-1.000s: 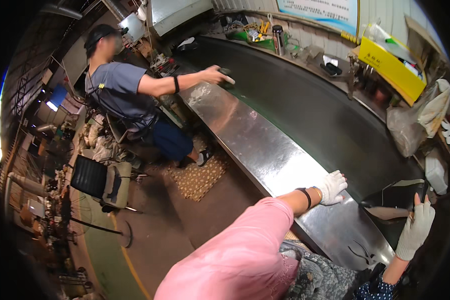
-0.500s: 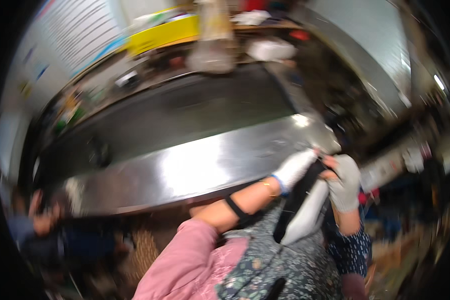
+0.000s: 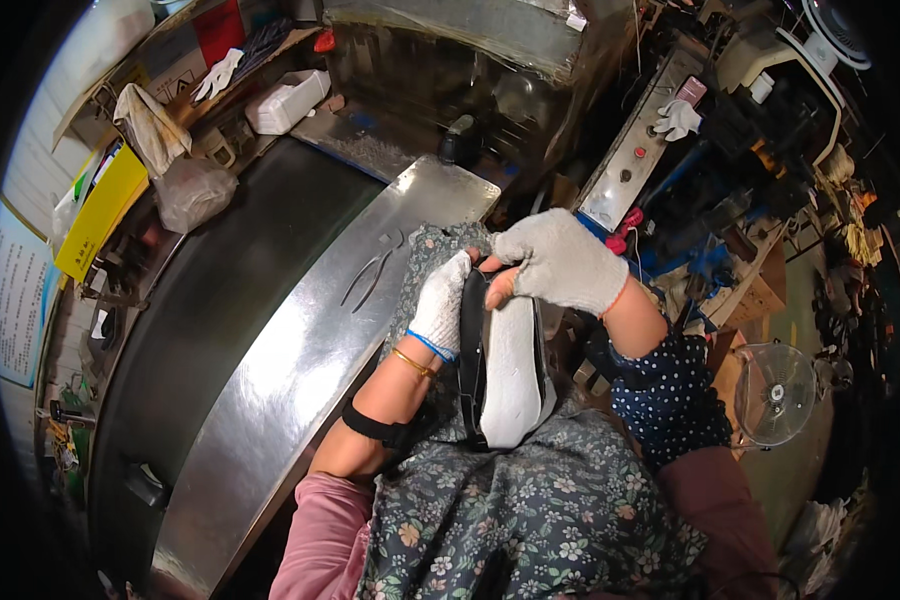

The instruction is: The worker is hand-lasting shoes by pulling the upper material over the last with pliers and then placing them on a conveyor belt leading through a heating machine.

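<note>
Both hands off the tabletop [image 3: 300, 350] since a second ago. Left hand [image 3: 442, 305] and right hand [image 3: 560, 262] now grip a shoe [image 3: 508, 370] on the lap; pliers [image 3: 370, 275] lie unused.

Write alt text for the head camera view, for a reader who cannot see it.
Two gloved hands, left hand and right hand, hold a shoe with a white sole upturned over a floral apron. Pliers lie on the curved steel bench to the left; a machine control panel stands ahead.
</note>
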`<move>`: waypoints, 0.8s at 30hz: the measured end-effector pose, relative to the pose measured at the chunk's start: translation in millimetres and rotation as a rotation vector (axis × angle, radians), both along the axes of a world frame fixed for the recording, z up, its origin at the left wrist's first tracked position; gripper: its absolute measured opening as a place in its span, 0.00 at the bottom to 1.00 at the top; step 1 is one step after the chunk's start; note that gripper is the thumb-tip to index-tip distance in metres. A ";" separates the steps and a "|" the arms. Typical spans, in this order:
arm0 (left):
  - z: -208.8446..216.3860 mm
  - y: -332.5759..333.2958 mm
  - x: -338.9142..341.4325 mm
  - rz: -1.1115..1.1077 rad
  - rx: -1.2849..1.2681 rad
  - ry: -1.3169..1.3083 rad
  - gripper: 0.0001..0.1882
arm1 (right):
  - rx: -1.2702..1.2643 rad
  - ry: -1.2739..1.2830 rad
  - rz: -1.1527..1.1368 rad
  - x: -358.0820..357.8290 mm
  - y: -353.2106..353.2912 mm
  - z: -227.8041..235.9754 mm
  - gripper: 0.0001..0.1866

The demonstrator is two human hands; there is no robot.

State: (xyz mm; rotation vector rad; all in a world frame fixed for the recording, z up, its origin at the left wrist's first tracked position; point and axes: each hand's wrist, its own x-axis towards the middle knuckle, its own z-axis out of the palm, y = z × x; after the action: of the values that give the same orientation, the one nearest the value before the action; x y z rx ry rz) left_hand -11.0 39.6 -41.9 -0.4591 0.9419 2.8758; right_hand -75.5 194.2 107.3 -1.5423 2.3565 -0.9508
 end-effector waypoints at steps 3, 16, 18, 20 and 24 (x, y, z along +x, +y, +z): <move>-7.3 0.4 5.7 0.029 -0.109 0.088 0.16 | 0.100 0.072 0.028 2.6 -11.0 3.6 0.25; 28.7 -42.5 3.5 0.016 -0.776 0.170 0.25 | -0.122 -0.490 -0.467 66.9 47.0 -132.8 0.19; 25.8 -43.2 11.2 0.030 -0.871 0.113 0.29 | -0.225 -0.848 -0.462 43.3 52.9 -155.5 0.21; 3.2 -35.4 24.5 -0.076 -0.785 0.017 0.30 | -0.421 -1.621 -0.689 41.4 37.3 -171.5 0.29; -12.4 -27.3 41.8 0.008 -0.717 -0.031 0.27 | 0.256 -0.795 -0.729 58.0 16.0 -183.4 0.36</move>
State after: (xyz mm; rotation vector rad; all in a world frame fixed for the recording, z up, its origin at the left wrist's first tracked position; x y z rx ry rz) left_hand 30.8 12.3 -54.3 -0.5388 1.9530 2.4375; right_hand -17.6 210.3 -76.0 -0.0935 2.2512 -1.0485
